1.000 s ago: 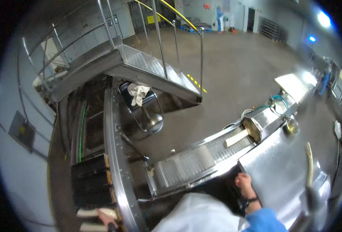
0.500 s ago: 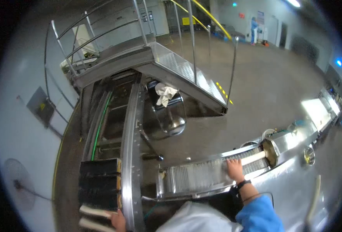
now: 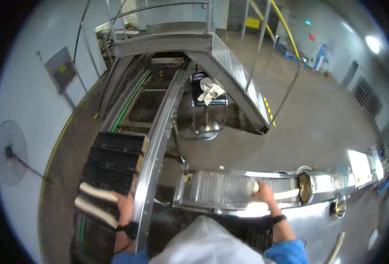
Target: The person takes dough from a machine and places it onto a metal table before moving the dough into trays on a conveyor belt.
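Observation:
My left hand (image 3: 124, 208) is over the black slatted conveyor at the lower left, its fingers closed on the right end of a pale dough strip (image 3: 98, 192). Just below it, a second pale strip (image 3: 95, 212) lies roughly parallel, its right end near my wrist. My right hand (image 3: 265, 193) is above the ribbed metal belt (image 3: 221, 188), fingers closed around the end of a short pale piece (image 3: 254, 187). Another pale strip (image 3: 287, 194) lies on that belt to the right of the hand, by the metal outlet (image 3: 306, 187).
A steel rail (image 3: 161, 152) edges the black conveyor (image 3: 113, 152). Beyond stand a chair (image 3: 207, 114) with a white cloth (image 3: 211, 93) and a metal stair platform (image 3: 168, 44). A pale strip (image 3: 336, 248) is at the lower right. A person (image 3: 320, 57) stands far off.
The view has turned, and more of the black conveyor shows. My left hand has reached further onto that conveyor. My right hand, flat on the belt strip before, is now closed on a pale piece.

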`<act>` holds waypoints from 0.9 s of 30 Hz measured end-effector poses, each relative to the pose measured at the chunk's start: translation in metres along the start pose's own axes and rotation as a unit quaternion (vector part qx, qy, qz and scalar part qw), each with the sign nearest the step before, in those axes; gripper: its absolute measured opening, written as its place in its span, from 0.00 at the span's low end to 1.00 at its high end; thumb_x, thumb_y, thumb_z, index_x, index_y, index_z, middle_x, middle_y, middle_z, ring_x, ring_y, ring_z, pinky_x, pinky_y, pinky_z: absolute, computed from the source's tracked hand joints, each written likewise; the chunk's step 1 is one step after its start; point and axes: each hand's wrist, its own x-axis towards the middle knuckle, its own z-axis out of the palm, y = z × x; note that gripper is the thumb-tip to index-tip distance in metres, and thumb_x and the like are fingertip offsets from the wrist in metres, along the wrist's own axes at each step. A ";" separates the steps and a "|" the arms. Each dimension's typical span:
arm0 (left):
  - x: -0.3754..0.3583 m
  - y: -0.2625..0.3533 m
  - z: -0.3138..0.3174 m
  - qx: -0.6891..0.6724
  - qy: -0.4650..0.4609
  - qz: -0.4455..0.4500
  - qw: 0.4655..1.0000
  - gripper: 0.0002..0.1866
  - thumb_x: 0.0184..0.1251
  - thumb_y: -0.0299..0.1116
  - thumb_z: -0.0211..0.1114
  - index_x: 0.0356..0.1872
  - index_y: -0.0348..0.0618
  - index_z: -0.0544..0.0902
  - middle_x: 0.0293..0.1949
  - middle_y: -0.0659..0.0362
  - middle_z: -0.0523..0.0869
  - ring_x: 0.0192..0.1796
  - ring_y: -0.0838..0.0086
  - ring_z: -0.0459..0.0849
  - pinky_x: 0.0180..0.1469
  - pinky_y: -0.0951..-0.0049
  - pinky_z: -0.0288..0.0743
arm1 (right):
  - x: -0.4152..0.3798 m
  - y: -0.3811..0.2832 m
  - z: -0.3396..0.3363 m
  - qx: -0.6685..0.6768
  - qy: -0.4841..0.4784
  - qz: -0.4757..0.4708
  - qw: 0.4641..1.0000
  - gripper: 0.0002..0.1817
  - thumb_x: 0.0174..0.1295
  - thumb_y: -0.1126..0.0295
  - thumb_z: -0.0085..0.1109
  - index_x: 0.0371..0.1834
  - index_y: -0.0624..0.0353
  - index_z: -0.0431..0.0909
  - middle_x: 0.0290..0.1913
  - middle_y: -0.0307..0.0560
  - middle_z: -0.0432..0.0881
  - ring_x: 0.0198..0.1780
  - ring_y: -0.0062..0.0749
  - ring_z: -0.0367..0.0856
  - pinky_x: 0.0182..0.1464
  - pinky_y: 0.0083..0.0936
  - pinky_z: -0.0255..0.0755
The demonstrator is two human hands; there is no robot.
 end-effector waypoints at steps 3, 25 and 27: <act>0.019 0.059 -0.064 -0.337 -0.194 -0.164 0.907 0.52 0.62 0.39 0.64 0.69 0.17 0.36 0.66 0.22 0.56 0.70 0.43 0.61 0.73 0.67 0.52 | -0.001 -0.083 -0.083 0.308 0.007 -0.071 0.949 0.17 0.46 0.73 0.67 0.43 0.60 0.80 0.38 0.42 0.84 0.40 0.28 0.82 0.44 0.28 0.76; 0.053 0.092 -0.065 -0.290 -0.214 -0.232 0.903 0.54 0.60 0.35 0.60 0.70 0.28 0.25 0.66 0.20 0.52 0.70 0.40 0.59 0.75 0.63 0.50 | 0.025 -0.024 0.018 0.453 -0.071 0.107 0.882 0.31 0.57 0.78 0.57 0.67 0.64 0.64 0.63 0.59 0.72 0.54 0.41 0.79 0.51 0.32 0.78; 0.060 0.072 -0.032 -0.253 -0.159 -0.183 0.937 0.55 0.61 0.35 0.61 0.69 0.24 0.24 0.67 0.21 0.53 0.70 0.41 0.60 0.75 0.64 0.50 | 0.033 0.059 0.062 0.329 -0.023 0.109 0.938 0.33 0.53 0.76 0.64 0.65 0.65 0.66 0.62 0.61 0.73 0.53 0.43 0.79 0.49 0.31 0.78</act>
